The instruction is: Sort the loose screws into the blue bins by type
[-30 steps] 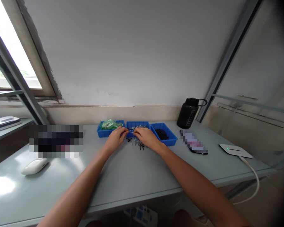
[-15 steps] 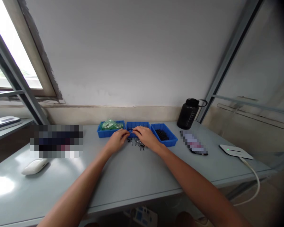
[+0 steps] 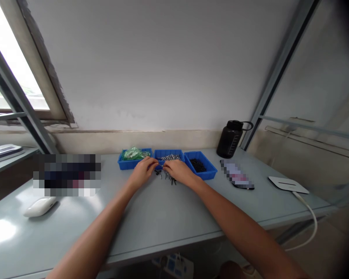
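Three blue trays stand in a row at the back of the grey table [image 3: 163,209]. The left tray [image 3: 125,163] holds green bags, the middle tray [image 3: 170,154] holds silvery screws, the right tray [image 3: 206,170] holds small black parts. A little heap of loose screws [image 3: 169,177] lies on the table in front of the middle tray. My left hand [image 3: 144,170] and my right hand [image 3: 178,170] meet over that heap, fingertips pinched together on something small that I cannot make out.
A black bottle [image 3: 231,138] stands behind the right tray. A dark flat device [image 3: 240,179] lies right of the trays, and a white router [image 3: 287,184] with a cable sits further right. A white mouse-like object [image 3: 39,206] rests at the left.
Both hands have drawn slightly back from the middle tray toward the loose screws. The view has shifted a little to the right.
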`<control>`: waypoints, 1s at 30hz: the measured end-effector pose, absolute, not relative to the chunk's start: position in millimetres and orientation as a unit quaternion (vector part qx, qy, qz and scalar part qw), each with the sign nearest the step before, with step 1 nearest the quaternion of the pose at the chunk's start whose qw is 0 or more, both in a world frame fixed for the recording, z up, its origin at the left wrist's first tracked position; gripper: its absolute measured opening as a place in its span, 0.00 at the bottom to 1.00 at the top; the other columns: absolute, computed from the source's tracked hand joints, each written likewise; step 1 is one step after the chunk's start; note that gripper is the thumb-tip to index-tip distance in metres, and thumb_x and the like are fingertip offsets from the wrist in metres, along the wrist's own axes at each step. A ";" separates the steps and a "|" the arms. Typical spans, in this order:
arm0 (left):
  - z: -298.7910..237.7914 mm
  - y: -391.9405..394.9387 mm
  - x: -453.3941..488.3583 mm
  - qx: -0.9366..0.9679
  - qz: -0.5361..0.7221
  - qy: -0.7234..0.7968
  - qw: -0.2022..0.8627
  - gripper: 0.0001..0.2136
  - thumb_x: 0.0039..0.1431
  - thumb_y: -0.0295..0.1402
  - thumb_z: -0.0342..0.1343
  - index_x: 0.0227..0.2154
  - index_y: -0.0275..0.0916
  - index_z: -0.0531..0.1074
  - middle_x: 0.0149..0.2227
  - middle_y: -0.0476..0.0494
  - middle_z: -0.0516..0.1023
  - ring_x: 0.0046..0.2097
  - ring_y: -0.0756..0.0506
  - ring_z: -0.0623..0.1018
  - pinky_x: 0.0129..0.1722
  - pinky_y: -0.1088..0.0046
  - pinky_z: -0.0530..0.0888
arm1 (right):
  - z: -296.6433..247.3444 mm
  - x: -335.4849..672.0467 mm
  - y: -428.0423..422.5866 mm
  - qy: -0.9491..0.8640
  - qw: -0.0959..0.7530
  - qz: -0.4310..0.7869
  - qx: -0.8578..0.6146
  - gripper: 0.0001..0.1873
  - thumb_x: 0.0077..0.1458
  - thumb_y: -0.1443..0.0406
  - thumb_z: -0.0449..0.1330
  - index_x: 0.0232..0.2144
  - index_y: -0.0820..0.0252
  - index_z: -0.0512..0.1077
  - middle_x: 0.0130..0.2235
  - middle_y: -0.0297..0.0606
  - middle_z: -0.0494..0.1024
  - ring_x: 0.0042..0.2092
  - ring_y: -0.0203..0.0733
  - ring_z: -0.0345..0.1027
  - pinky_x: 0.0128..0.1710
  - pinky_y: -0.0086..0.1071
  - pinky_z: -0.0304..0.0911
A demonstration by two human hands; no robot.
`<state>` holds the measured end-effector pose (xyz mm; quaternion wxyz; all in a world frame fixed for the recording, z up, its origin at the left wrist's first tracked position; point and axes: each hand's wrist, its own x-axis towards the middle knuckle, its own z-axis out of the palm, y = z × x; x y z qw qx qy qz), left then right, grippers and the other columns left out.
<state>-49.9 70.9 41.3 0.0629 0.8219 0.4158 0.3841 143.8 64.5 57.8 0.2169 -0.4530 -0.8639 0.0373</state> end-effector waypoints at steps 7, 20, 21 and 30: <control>36.6 76.7 -52.8 0.829 0.367 0.415 0.070 0.10 0.61 0.33 0.48 0.34 0.39 0.74 0.34 0.44 0.73 0.37 0.46 0.73 0.40 0.70 0.69 | 63.6 140.3 61.8 -0.848 0.320 0.032 -0.421 0.11 0.64 0.64 0.48 0.42 0.59 0.69 0.42 0.38 0.76 0.45 0.38 0.67 0.46 0.29 0.57; 33.0 76.3 -51.7 0.847 0.335 0.404 0.085 0.10 0.60 0.32 0.48 0.33 0.41 0.75 0.31 0.46 0.74 0.34 0.47 0.73 0.36 0.72 0.69 | 60.6 135.1 58.1 -0.851 0.324 0.034 -0.411 0.10 0.63 0.67 0.48 0.41 0.59 0.70 0.40 0.39 0.76 0.44 0.39 0.67 0.46 0.31 0.58; 32.8 76.5 -51.8 0.846 0.336 0.404 0.084 0.10 0.61 0.33 0.48 0.33 0.41 0.75 0.32 0.46 0.74 0.34 0.46 0.73 0.37 0.72 0.69 | 60.7 135.5 58.8 -0.850 0.319 0.032 -0.417 0.11 0.63 0.67 0.48 0.41 0.59 0.70 0.41 0.39 0.76 0.45 0.39 0.67 0.46 0.31 0.57; 35.3 77.9 -57.4 0.826 0.360 0.428 0.069 0.11 0.62 0.34 0.47 0.34 0.40 0.74 0.34 0.43 0.74 0.36 0.45 0.74 0.40 0.69 0.69 | 59.6 143.6 64.5 -0.854 0.236 0.024 -0.463 0.11 0.63 0.64 0.49 0.39 0.59 0.71 0.39 0.40 0.76 0.42 0.41 0.69 0.40 0.30 0.58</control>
